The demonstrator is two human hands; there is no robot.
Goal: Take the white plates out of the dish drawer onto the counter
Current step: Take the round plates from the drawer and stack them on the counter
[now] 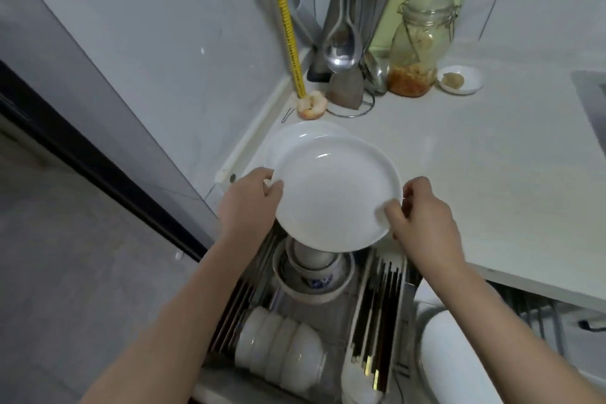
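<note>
I hold a round white plate [334,190] with both hands above the front edge of the white counter [475,174]. My left hand [249,203] grips its left rim and my right hand [423,216] grips its right rim. Behind it, a second white plate [295,134] lies on the counter, mostly covered by the held one. Below, the open dish drawer [357,305] holds stacked bowls [311,269] and a row of white bowls on edge [282,351]. Another white dish [455,357] stands at the drawer's right.
A glass jar [416,49], a small saucer [460,79], hanging ladles and spatulas [341,39], and a cut fruit piece [311,105] sit at the counter's back. Chopsticks [377,315] fill a drawer slot. A dark fridge edge [98,167] stands left.
</note>
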